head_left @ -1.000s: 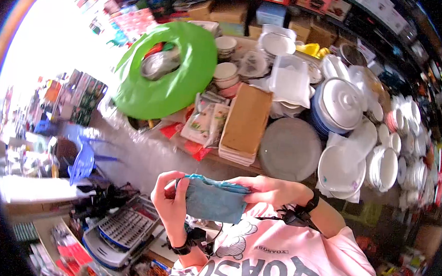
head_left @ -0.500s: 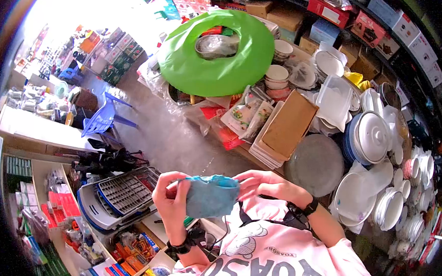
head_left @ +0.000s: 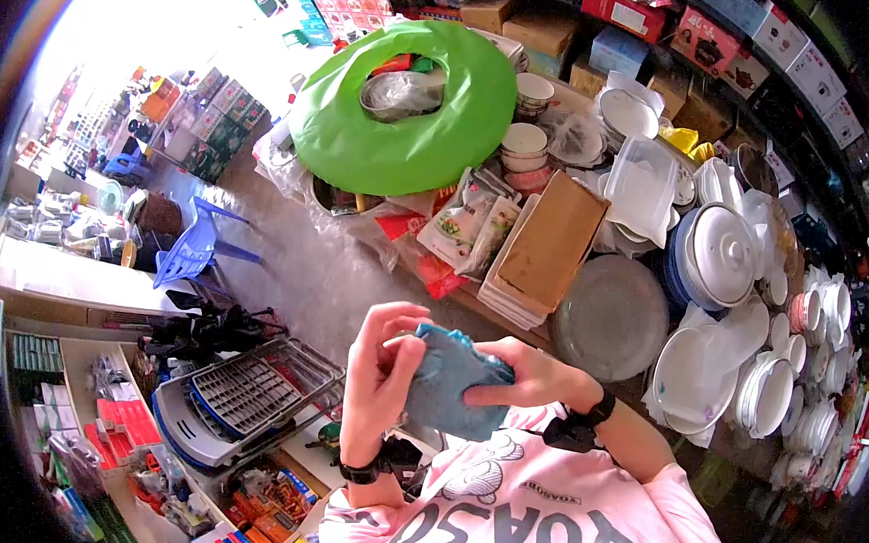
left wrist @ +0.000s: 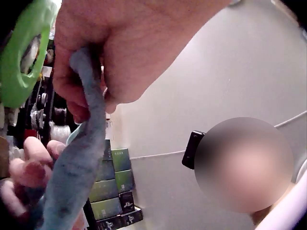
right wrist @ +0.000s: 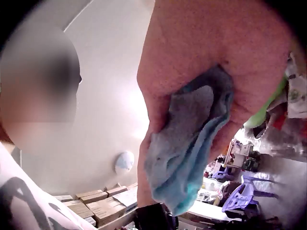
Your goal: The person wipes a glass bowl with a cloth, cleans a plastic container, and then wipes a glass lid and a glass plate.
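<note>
A folded blue cloth (head_left: pixel 456 389) is held up in front of the chest between both hands. My left hand (head_left: pixel 378 372) pinches its left edge between thumb and fingers; in the left wrist view the cloth (left wrist: pixel 76 167) hangs down as a thick fold from that hand (left wrist: pixel 139 52). On the opposite side my right hand (head_left: pixel 547 376) grips the cloth, thumb laid across the near face and the other fingers behind it. The right wrist view shows the layered folds of the cloth (right wrist: pixel 180 143) coming out of the right hand (right wrist: pixel 216 43).
Beyond the hands a table carries a green ring-shaped sheet (head_left: pixel 309 127), a brown cardboard box (head_left: pixel 554 243), a large grey plate (head_left: pixel 609 320) and a lidded white pot (head_left: pixel 726 243). A folding metal rack (head_left: pixel 242 389) and a blue plastic chair (head_left: pixel 195 244) stand to the left.
The right hand's fingers, loose at the cloth's edge half a second ago, now grip its right side. The left hand has moved right and up, and the cloth is tilted.
</note>
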Demonstrator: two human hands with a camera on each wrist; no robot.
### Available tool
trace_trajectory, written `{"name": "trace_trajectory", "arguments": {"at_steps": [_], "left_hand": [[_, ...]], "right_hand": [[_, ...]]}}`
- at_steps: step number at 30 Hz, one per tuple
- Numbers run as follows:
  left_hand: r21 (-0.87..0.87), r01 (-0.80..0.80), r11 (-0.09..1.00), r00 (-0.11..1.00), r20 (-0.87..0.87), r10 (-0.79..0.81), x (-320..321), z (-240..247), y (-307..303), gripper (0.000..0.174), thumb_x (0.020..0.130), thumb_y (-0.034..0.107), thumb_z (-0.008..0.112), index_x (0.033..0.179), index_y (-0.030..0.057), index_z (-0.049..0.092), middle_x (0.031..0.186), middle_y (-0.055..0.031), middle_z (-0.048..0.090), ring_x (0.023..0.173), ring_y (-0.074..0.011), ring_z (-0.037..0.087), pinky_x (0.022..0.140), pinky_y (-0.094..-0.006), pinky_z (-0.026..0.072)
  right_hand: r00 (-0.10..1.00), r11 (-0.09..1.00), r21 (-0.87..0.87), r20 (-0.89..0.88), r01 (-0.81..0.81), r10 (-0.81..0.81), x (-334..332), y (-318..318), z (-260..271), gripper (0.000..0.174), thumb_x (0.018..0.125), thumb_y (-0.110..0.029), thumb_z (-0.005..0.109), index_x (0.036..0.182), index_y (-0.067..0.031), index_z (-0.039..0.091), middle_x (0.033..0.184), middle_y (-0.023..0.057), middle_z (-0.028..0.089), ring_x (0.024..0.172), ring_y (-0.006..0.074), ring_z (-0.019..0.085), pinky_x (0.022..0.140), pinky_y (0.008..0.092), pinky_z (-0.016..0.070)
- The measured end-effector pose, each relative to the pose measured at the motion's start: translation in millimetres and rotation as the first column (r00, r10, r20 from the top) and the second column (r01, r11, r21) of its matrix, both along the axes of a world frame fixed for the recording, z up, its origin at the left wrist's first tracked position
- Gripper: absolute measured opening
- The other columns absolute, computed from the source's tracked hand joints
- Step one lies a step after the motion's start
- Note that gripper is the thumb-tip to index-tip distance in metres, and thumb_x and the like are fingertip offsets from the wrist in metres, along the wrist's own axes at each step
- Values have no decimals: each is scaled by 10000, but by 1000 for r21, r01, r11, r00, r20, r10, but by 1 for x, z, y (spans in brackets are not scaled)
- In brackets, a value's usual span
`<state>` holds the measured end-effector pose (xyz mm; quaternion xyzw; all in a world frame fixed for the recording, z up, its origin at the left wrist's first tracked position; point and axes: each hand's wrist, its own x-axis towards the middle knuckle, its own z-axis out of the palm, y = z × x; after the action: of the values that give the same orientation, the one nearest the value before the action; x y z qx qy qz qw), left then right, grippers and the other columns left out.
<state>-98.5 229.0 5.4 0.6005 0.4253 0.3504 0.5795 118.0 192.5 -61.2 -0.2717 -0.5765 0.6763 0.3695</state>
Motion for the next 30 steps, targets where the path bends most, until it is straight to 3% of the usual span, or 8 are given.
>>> {"name": "trace_trajectory", "arguments": {"at_steps": [2,7,10,15,20,26,28,30], "left_hand": [[-105,-3,994,977,212,26,6,4,1,371,989,78,624,1327,24,481,1264,-103,619,1044,-131,630,875,-264,509],[126,44,991,998,31,-48,1,-3,-5,549,881,116,758,1350,44,484,1441,-156,487,1183,-210,575,986,-347,486],[243,169,955,981,-130,-141,-12,-6,-6,571,818,131,823,1308,57,539,1433,-159,500,1246,-241,566,964,-374,513],[235,17,972,981,-192,29,-10,-3,-16,243,763,43,834,983,33,732,1189,-137,720,1048,-214,705,851,-309,555],[129,-71,989,975,-198,96,-21,-15,-24,178,796,11,807,966,29,758,1168,-126,734,1018,-153,705,732,-236,559],[-22,-215,976,967,133,216,-28,-39,-27,100,928,74,707,957,-22,699,1179,-203,713,1095,-262,688,887,-320,559],[-256,-405,878,796,373,476,-40,-47,-25,201,987,196,664,912,10,651,1154,-197,717,1123,-313,676,979,-431,545],[-197,-471,860,717,483,503,-56,-62,-18,273,1038,276,579,879,55,600,1004,-150,726,1121,-314,674,988,-585,519]], "right_hand": [[998,999,-40,-51,28,-30,1,-4,6,507,932,-225,748,1334,15,553,1093,64,703,965,111,620,870,318,529],[995,967,-247,-65,59,-77,6,-8,13,512,933,-164,743,1355,21,523,1181,49,666,1044,86,583,931,289,493],[987,981,-166,-106,105,-124,3,-10,7,475,956,-192,717,1346,8,531,1112,65,695,999,87,610,881,298,525],[992,986,-141,-73,93,-104,-2,-9,9,433,957,-160,710,1322,5,546,1080,54,705,952,87,620,848,297,531],[993,990,-91,-21,111,-113,-12,-6,13,391,962,-133,691,1301,8,558,1024,80,720,917,90,627,833,312,531],[977,986,80,146,145,-156,-24,-2,21,359,950,-113,690,1258,27,571,978,140,720,900,126,658,824,327,528],[966,971,92,109,223,-232,-28,-2,15,339,944,-112,693,1229,33,580,980,153,718,912,137,669,816,326,530],[964,973,43,132,228,-231,-25,-2,5,337,942,-115,693,1223,34,579,990,150,717,923,137,668,816,325,531]]}}
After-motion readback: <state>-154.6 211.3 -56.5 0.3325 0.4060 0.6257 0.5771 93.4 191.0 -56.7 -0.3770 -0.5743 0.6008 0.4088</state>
